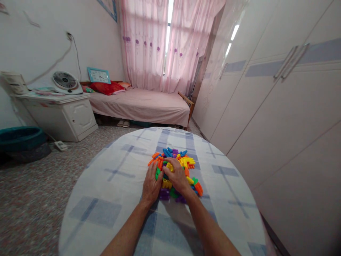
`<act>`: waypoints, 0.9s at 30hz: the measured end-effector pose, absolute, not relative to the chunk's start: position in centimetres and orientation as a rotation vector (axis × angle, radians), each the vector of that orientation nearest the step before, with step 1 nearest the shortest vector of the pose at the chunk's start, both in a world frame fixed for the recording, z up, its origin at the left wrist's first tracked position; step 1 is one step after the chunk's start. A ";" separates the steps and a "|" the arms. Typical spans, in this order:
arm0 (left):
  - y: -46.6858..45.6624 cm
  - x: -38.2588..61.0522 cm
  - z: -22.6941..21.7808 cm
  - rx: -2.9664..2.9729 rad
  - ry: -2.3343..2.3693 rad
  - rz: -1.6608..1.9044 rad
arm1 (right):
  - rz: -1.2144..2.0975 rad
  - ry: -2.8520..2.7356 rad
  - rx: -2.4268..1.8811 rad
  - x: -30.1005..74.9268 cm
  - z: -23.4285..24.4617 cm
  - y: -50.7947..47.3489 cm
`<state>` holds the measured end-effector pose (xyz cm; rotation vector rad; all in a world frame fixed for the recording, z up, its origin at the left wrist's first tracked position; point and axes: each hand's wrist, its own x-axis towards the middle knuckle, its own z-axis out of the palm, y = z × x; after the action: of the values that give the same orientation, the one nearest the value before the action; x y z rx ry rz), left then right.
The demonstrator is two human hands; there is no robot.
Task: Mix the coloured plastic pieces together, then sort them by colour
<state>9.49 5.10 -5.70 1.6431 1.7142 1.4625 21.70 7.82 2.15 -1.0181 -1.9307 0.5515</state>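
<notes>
A heap of small plastic building pieces lies on the round table, in orange, blue, purple, yellow and green. My left hand (pixel 152 183) rests against the left side of the heap, fingers stretched forward beside orange pieces (pixel 160 163) and green ones. Over the middle of the heap is my right hand (pixel 177 176), its fingers bent and apart from the thumb. A yellow piece (pixel 169 166) shows in the gap between them; I see no firm grip on it. Yellow pieces (pixel 188 161) lie beyond the right hand, purple pieces (pixel 164 194) nearer me. The hands hide part of the heap.
A checked cloth (pixel 106 199) covers the table. Tall white wardrobes (pixel 287 117) stand close on the right. Behind the table is a bed (pixel 144 103) before pink curtains (pixel 149 42). At left are a white cabinet (pixel 81 121) with a fan (pixel 65 81) and a bin (pixel 23 142).
</notes>
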 end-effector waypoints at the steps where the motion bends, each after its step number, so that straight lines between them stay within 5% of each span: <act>1: 5.1 9.5 -5.8 1.624 1.722 1.458 | 0.552 -1.946 -0.997 22.0 2.4 7.3; 12: 4.9 9.7 -5.6 1.671 1.768 1.464 | 0.391 -1.979 -1.680 33.6 -4.0 2.0; 27: 5.5 9.6 -6.6 1.617 1.738 1.508 | 0.366 -1.802 -1.209 26.9 -1.8 5.8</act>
<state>9.56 5.47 -6.55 1.6166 1.7382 1.5081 26.92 5.81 -1.81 -1.2090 -1.8023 0.3661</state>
